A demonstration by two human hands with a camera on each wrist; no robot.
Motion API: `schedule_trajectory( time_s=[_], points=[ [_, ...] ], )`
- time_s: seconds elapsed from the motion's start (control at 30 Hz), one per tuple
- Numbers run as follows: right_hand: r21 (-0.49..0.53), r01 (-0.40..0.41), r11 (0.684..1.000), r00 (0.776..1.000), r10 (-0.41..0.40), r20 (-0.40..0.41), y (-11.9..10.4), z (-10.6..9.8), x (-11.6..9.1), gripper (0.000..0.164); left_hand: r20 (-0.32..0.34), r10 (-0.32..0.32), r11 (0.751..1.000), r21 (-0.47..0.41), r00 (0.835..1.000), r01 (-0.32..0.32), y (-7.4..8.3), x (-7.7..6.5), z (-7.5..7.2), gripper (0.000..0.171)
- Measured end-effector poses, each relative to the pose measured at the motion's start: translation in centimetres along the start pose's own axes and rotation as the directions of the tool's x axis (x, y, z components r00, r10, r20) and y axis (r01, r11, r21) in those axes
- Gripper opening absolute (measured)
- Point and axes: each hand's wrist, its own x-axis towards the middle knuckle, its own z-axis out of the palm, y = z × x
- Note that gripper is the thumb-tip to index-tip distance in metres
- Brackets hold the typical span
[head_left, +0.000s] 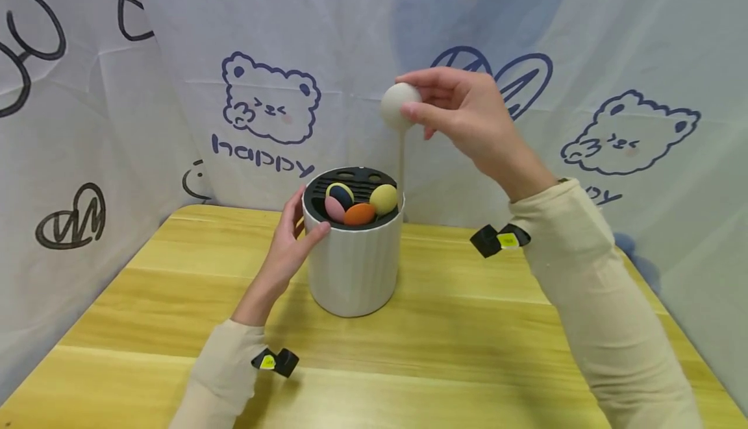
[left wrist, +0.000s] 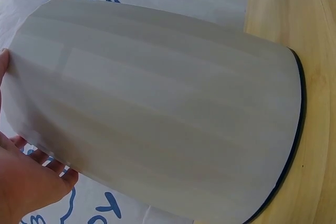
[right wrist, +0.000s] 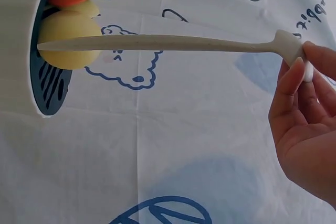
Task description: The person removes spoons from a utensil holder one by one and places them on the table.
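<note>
A white spoon (head_left: 398, 108) hangs upright, its rounded bowl pinched between the thumb and fingers of my right hand (head_left: 467, 111). The handle (right wrist: 157, 42) points down, and its tip is close to the right rim of a white ribbed container (head_left: 353, 270). My left hand (head_left: 283, 244) grips that container near the top, thumb at the front rim and fingers along the left side. Out of its dark slotted top stick rounded pieces: yellow (head_left: 383, 200), orange (head_left: 359, 214), pink (head_left: 335, 209) and navy with a yellow edge (head_left: 341, 194). Their lower parts are hidden.
The container stands on a wooden table (head_left: 456, 338) near its back edge. Behind and at the sides hangs a pale cloth (head_left: 350, 26) printed with bears and lettering. Small black devices with yellow labels sit at both wrists.
</note>
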Motion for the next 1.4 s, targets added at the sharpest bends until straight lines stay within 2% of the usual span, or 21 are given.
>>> schedule_trajectory(
  time_s=[0.2, 0.57, 0.87, 1.03, 1.23, 1.4],
  points=[
    [0.045, 0.000, 0.999, 1.000, 0.000, -0.003, 0.1, -0.6, -0.3, 0.032, 0.003, 0.008, 1.000, 0.007, 1.000, -0.008, 0.0, 0.1, 0.0, 0.077],
    [0.237, 0.023, 0.971, 0.999, -0.015, -0.035, 1.6, -0.5, -1.6, 0.033, -0.003, 0.009, 1.000, 0.028, 1.000, -0.009, 0.5, 0.5, -0.1, 0.079],
    [0.215, -0.027, 0.976, 0.998, 0.036, -0.041, 3.5, -0.1, -3.0, 0.037, 0.000, 0.007, 1.000, 0.031, 1.000, -0.007, 0.1, 0.4, 0.0, 0.078],
    [0.166, -0.068, 0.984, 0.998, 0.067, 0.012, 4.6, 0.1, -3.5, 0.038, -0.009, 0.003, 1.000, 0.031, 1.000, -0.002, -0.1, 0.2, -0.2, 0.078],
    [0.185, -0.144, 0.972, 0.989, 0.134, 0.064, 6.5, 0.3, -4.5, 0.040, -0.015, 0.001, 0.999, 0.032, 1.000, -0.001, -0.4, -0.1, -0.1, 0.078],
    [0.159, -0.190, 0.969, 0.980, 0.178, 0.091, 8.1, 0.3, -5.3, 0.040, -0.014, 0.012, 1.000, 0.029, 1.000, -0.012, -0.5, -0.1, 0.0, 0.078]
  ],
)
